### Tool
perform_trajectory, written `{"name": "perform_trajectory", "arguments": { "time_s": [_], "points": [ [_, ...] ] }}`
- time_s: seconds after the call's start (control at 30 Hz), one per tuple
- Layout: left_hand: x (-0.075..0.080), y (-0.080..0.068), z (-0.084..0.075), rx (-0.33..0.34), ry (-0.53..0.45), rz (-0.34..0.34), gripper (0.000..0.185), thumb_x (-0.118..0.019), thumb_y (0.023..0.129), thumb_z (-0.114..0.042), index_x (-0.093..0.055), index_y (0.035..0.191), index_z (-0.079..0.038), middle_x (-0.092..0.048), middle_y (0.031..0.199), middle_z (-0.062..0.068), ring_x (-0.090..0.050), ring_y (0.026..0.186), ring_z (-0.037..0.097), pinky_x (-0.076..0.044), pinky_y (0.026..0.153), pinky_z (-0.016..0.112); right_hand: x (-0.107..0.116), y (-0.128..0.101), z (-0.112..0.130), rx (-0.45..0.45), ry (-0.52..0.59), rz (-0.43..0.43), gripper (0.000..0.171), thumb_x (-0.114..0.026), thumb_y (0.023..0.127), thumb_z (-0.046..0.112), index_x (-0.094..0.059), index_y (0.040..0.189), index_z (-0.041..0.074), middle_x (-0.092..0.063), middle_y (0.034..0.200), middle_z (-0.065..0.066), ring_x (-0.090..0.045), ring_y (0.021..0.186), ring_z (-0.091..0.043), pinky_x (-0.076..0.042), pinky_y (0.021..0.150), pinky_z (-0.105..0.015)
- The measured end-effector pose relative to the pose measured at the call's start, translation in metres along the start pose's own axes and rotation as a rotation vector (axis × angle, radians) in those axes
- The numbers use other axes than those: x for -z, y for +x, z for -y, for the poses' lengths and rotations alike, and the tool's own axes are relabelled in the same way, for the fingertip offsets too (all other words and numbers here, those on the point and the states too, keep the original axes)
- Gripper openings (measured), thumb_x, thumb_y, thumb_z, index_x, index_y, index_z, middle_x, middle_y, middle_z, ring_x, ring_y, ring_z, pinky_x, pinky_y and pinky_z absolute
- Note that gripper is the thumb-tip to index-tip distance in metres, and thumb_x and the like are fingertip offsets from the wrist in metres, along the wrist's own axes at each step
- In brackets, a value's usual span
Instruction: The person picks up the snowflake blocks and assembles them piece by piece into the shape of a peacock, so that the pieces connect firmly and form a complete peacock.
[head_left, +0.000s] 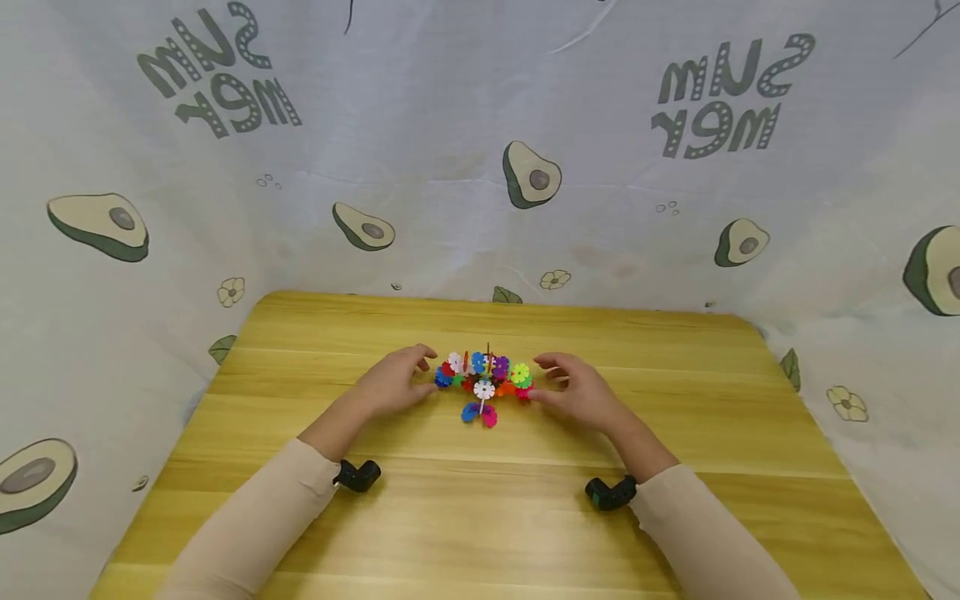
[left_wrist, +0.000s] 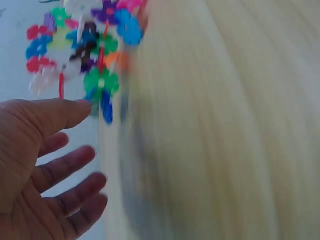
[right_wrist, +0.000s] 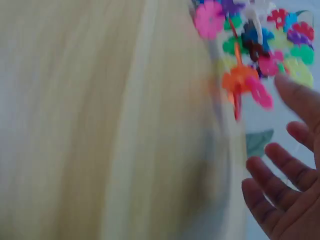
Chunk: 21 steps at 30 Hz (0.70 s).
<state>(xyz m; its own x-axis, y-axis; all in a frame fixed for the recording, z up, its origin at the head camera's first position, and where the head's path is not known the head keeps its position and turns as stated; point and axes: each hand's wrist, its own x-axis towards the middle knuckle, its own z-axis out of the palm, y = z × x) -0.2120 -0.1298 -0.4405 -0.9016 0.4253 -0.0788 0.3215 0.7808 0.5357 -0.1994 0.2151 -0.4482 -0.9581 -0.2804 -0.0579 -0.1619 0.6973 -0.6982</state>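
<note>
Plastic discs in many colours, each shaped like a small flower with notched petals, were slotted together into one toy (head_left: 484,382) that lay near the middle of the table (head_left: 675,517). The table was smooth wood, light yellow, with long straight grain lines and a rounded far corner. The left hand (head_left: 393,383) rested on the wood just beside the left end of the toy, and the right hand (head_left: 581,390) rested just beside its right end. Both hands had relaxed, spread fingers and gripped nothing; in the left wrist view the thumb (left_wrist: 60,112) lay close under a green disc (left_wrist: 101,80), but touching could not be confirmed because of blur. In the right wrist view the fingers (right_wrist: 280,172) were straight and apart, near a pink disc (right_wrist: 260,92). Both forearms wore soft beige sleeves (head_left: 255,521), each with a small black camera (head_left: 358,476) at the wrist. Behind and around the table hung a thin white cloth (head_left: 450,125), a little wrinkled, printed with halved avocados and grey letters.
</note>
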Motion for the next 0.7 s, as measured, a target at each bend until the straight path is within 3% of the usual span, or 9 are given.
{"name": "perform_trajectory", "arguments": {
  "time_s": [0.07, 0.17, 0.23, 0.3, 0.43, 0.7],
  "points": [
    [0.010, -0.006, 0.012, 0.000, 0.076, -0.043, 0.061, -0.069, 0.098, -0.034, -0.047, 0.148, -0.007, -0.059, 0.141, 0.019, -0.054, 0.133, 0.040, -0.046, 0.112, 0.056, 0.021, -0.004, -0.010, 0.015, -0.127, -0.028, 0.063, -0.072, 0.096, 0.037, -0.051, 0.146, 0.005, -0.053, 0.147, -0.021, -0.054, 0.132, -0.043, -0.048, 0.108, -0.061],
    [0.028, -0.016, 0.034, 0.051, 0.197, -0.115, 0.076, -0.065, 0.096, -0.050, -0.038, 0.157, -0.013, -0.040, 0.160, 0.019, -0.030, 0.149, 0.048, -0.029, 0.121, 0.067, 0.057, -0.012, -0.029, 0.008, -0.398, -0.147, 0.062, -0.062, 0.102, 0.039, -0.046, 0.148, 0.001, -0.045, 0.151, -0.029, -0.044, 0.137, -0.051, -0.041, 0.110, -0.068],
    [0.037, -0.023, 0.048, 0.089, 0.263, -0.135, 0.088, -0.064, 0.092, -0.062, -0.030, 0.161, -0.019, -0.024, 0.169, 0.017, -0.012, 0.154, 0.053, -0.016, 0.121, 0.074, 0.078, -0.018, -0.044, -0.044, -0.558, -0.216, 0.069, -0.056, 0.103, 0.047, -0.041, 0.152, 0.001, -0.035, 0.155, -0.034, -0.032, 0.142, -0.057, -0.031, 0.114, -0.072],
    [0.042, -0.029, 0.059, 0.132, 0.302, -0.116, 0.099, -0.061, 0.086, -0.074, -0.024, 0.163, -0.025, -0.010, 0.173, 0.014, 0.004, 0.155, 0.055, -0.005, 0.120, 0.078, 0.093, -0.025, -0.056, -0.116, -0.641, -0.227, 0.083, -0.053, 0.100, 0.059, -0.031, 0.158, 0.004, -0.020, 0.162, -0.034, -0.018, 0.147, -0.061, -0.019, 0.116, -0.077],
    [0.043, -0.034, 0.073, 0.181, 0.320, -0.062, 0.109, -0.054, 0.080, -0.088, -0.019, 0.164, -0.029, 0.002, 0.174, 0.012, 0.016, 0.153, 0.055, 0.003, 0.117, 0.081, 0.104, -0.035, -0.077, -0.207, -0.643, -0.148, 0.109, -0.051, 0.090, 0.078, -0.012, 0.164, 0.008, 0.006, 0.167, -0.033, 0.007, 0.148, -0.066, -0.001, 0.112, -0.084],
    [0.033, -0.033, 0.076, 0.198, 0.329, -0.043, 0.110, -0.051, 0.079, -0.090, -0.018, 0.164, -0.030, 0.000, 0.173, 0.014, 0.015, 0.152, 0.057, 0.005, 0.117, 0.081, 0.093, -0.041, -0.090, -0.191, -0.613, -0.102, 0.108, -0.049, 0.091, 0.078, -0.011, 0.164, 0.008, 0.007, 0.167, -0.033, 0.009, 0.148, -0.065, 0.002, 0.112, -0.084]
  ]
}}
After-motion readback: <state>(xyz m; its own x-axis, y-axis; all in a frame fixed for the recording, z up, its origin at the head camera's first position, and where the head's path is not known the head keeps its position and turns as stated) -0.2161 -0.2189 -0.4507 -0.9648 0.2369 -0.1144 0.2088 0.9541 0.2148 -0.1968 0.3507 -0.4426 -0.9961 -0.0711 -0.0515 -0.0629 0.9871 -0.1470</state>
